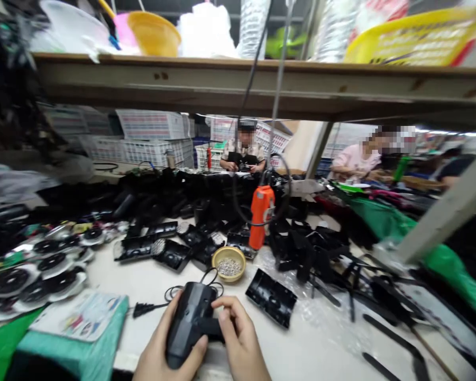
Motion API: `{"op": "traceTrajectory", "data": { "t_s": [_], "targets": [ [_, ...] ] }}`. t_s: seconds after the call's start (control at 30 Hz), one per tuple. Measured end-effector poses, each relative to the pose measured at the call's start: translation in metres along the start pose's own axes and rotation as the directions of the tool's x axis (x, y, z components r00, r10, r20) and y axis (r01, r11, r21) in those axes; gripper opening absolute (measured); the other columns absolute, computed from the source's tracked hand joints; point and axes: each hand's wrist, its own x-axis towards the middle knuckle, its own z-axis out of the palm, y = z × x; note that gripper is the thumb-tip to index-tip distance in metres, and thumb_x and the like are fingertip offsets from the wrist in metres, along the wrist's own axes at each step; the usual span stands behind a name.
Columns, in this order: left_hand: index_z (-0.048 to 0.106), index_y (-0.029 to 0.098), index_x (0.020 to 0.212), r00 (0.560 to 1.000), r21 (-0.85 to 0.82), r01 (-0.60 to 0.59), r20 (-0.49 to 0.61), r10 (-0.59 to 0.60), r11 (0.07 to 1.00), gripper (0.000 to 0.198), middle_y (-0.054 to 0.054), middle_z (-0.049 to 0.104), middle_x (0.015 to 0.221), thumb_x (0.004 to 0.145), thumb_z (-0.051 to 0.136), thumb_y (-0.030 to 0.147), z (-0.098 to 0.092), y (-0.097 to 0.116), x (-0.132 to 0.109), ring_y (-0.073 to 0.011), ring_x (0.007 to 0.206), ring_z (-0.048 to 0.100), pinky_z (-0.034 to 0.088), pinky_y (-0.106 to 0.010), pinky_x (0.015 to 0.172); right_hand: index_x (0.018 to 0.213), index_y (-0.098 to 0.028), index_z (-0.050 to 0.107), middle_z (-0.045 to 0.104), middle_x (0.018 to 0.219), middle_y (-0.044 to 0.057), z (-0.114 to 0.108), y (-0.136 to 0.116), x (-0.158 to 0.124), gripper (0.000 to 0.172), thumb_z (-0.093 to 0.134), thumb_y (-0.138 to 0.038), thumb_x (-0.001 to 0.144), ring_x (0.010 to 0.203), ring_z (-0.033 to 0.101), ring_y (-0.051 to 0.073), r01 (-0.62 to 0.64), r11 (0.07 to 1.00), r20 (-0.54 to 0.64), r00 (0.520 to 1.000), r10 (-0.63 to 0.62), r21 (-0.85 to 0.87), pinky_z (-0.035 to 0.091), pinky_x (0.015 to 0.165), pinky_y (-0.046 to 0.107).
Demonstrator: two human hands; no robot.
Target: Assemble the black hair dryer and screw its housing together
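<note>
A black hair dryer point(188, 317) lies in my left hand point(164, 338), fingers and thumb wrapped round its barrel. My right hand point(240, 338) is closed at its stubby handle, thumb and forefinger bent close together. Whether a small part sits between those fingertips cannot be made out. Behind the dryer a thin black cord loops and ends in a two-pin plug point(143, 309) on the left. Just beyond stands a yellow bowl point(229, 263) full of small metal screws. To the right lies an open black half shell point(272, 298).
An orange power screwdriver point(262, 217) hangs from above over the bench. Black shells and parts are heaped at the back and right. Round motor-like parts point(51, 264) crowd the left, near a pale booklet point(81, 317). A shelf beam point(182, 87) crosses overhead; two people sit beyond.
</note>
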Motion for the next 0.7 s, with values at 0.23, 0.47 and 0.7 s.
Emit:
{"op": "traceTrajectory", "data": {
  "t_s": [0.23,0.47,0.7],
  "targets": [
    [0.044,0.02,0.152,1.0,0.03,-0.031,-0.001,0.031,0.999,0.072,-0.012,0.057,0.152,0.088,0.057,0.051,0.004,-0.018,0.005,-0.032,0.142,0.052,0.043,-0.052,0.118,0.103,-0.03,0.078,0.064,0.099,0.004,0.004,-0.008,0.008,0.022,0.067,-0.045,0.091,0.098,0.064,0.023,0.076,0.993,0.131,0.989,-0.064,-0.088,0.048,0.087,0.029],
    [0.042,0.015,0.154,0.997,0.064,-0.083,0.015,0.082,0.994,0.073,-0.015,0.057,0.151,0.087,0.056,0.041,0.009,-0.013,0.005,-0.0297,0.14,0.055,0.048,-0.046,0.114,0.106,-0.031,0.077,0.055,0.093,0.004,0.013,0.008,0.018,0.025,0.063,-0.047,0.094,0.092,0.058,0.023,0.099,0.99,0.03,0.995,-0.096,-0.101,0.049,0.087,0.033],
    [0.044,0.015,0.154,0.998,0.057,-0.02,0.068,0.016,0.998,0.076,-0.016,0.057,0.152,0.083,0.059,0.038,0.006,-0.01,0.011,-0.0308,0.14,0.054,0.046,-0.05,0.116,0.108,-0.029,0.076,0.059,0.096,0.005,0.008,0.003,0.026,0.023,0.061,-0.041,0.097,0.091,0.061,0.023,0.141,0.964,0.113,0.987,-0.117,-0.227,0.051,0.084,0.034]
  ]
}}
